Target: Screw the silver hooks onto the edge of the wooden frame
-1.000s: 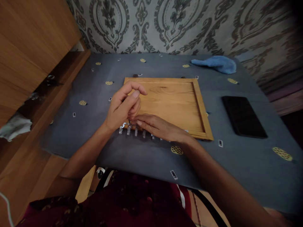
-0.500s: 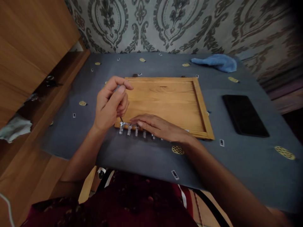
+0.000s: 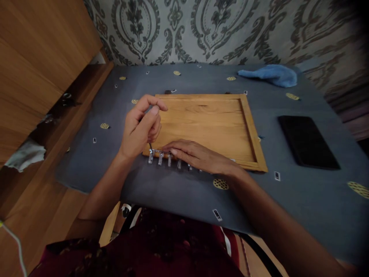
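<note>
A shallow wooden tray (image 3: 245, 115) lies on a grey patterned tablecloth (image 3: 178, 192). Along the tray's near edge runs a metal strip with several hooks (image 3: 164, 157). My left hand (image 3: 141, 129) is closed in a pinch on a thin tool, its tip down at the strip's left end. My right hand (image 3: 200, 156) lies flat with fingers stretched out, pressing on the strip and the tray's near rim and hiding the strip's right part.
A black phone (image 3: 307, 140) lies right of the tray. A blue cloth (image 3: 271, 75) sits at the far right by the patterned wall. A wooden cabinet (image 3: 43, 50) and shelf with small items stand at the left.
My left hand with the thin tool has moved left along the strip to its left end. The right hand has stayed pressed flat. The camera has shifted slightly.
</note>
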The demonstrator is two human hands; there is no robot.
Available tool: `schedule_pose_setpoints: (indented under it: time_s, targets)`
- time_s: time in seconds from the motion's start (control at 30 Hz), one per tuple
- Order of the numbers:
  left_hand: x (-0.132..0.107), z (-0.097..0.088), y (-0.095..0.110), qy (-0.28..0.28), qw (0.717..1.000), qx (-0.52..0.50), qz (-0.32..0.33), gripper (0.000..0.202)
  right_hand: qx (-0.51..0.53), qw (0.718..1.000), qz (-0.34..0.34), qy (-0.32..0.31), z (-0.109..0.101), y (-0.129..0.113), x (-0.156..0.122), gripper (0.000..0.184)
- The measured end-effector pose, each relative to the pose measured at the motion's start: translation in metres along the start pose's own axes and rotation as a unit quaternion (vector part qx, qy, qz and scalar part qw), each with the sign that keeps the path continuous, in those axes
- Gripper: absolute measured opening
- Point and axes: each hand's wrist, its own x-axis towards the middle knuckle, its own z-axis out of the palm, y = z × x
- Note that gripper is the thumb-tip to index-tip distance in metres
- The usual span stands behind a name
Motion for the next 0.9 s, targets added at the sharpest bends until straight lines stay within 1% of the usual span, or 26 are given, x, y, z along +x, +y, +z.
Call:
schedule_pose_setpoints:
  time_s: [0.2, 0.47, 0.7, 0.83, 0.9]
  targets:
    - [0.0008, -0.0010, -0.0050, -0.021, 0.999, -0.017, 0.020, 0.017, 0.003, 1.000, 0.001, -0.001, 0.0000, -0.0003, 0.0006, 0.041]
    - [-0.0013, 0.0009, -0.0056, -0.024, 1.000, -0.004, 0.002, 0.018, -0.007, 1.000, -0.006, -0.002, 0.0003, -0.0005, 0.0012, 0.042]
    - [0.0002, -0.0004, -0.0029, -0.025, 1.000, -0.009, -0.016, 0.014, -0.010, 1.000, -0.019, 0.003, -0.0007, -0.0012, 0.0007, 0.044]
    - [0.0008, -0.0027, -0.0017, -0.052, 0.998, -0.014, -0.037, 0.015, -0.008, 1.000, -0.021, 0.006, 0.0003, 0.0005, 0.0008, 0.044]
    - [0.0006, -0.0032, -0.0027, -0.069, 0.997, -0.022, -0.034, 0.015, -0.005, 1.000, -0.018, 0.004, 0.0005, 0.0005, 0.0008, 0.044]
